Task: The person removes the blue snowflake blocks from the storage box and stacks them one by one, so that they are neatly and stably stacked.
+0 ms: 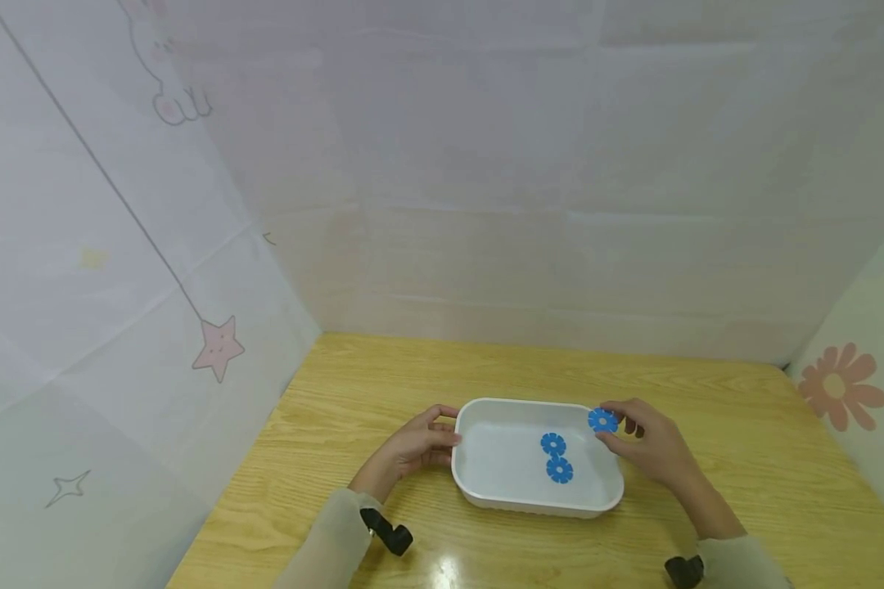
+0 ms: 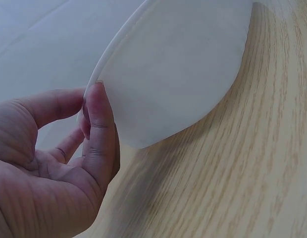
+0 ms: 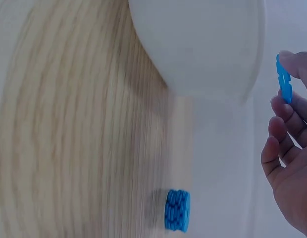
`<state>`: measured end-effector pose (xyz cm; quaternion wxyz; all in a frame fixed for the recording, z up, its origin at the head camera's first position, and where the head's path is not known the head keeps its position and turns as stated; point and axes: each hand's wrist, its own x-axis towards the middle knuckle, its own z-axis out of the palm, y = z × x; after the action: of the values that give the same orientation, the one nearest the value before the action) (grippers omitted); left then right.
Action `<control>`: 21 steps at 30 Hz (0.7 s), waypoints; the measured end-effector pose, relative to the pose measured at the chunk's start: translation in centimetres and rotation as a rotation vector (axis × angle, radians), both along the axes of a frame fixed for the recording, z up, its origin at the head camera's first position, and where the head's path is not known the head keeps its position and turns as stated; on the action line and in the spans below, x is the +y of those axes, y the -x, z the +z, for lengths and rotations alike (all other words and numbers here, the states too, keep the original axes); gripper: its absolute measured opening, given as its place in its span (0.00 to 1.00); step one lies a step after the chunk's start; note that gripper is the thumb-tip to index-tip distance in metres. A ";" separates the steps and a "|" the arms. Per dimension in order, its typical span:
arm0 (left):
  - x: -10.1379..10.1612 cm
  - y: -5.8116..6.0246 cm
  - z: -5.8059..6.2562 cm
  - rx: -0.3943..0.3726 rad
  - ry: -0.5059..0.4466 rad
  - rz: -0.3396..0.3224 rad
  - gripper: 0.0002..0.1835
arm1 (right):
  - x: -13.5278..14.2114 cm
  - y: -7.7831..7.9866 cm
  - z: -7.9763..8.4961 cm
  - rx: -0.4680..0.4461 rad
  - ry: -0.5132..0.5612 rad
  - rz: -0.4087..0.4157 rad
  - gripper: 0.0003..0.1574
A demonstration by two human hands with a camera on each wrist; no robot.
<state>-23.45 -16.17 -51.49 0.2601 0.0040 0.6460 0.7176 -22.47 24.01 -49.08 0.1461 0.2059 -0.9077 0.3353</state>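
A white rectangular tray (image 1: 501, 496) with rounded corners sits on the wooden table. My left hand (image 1: 412, 446) grips its left end, and the left wrist view shows thumb and fingers pinching the tray's rim (image 2: 106, 57). Two blue notched interlocking discs (image 1: 553, 444) lie inside, one just in front of the other, right of the middle. Over the tray's far right corner, my right hand (image 1: 651, 442) pinches a third blue interlocking disc (image 1: 602, 420) between thumb and fingertips. Seen edge-on in the right wrist view, that disc (image 3: 284, 79) is above the rim.
Several more blue discs (image 3: 177, 210) stand stacked on the table beside the tray, seen in the right wrist view. The wooden table (image 1: 324, 409) meets a pale printed cloth (image 1: 449, 270) at its back and sides.
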 end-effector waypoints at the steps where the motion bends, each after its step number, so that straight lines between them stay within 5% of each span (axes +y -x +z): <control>1: 0.0 0.0 0.0 0.002 0.001 0.000 0.29 | 0.3 0.0 -0.1 -0.004 -0.001 -0.008 0.23; 21: 0.0 0.0 0.0 0.005 0.003 0.008 0.29 | 5.8 0.3 -1.1 -0.121 -0.007 -0.123 0.27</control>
<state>-23.44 -16.14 -51.52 0.2559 0.0028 0.6476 0.7177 -22.73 29.79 -50.19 0.1108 0.1297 -0.9269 0.3343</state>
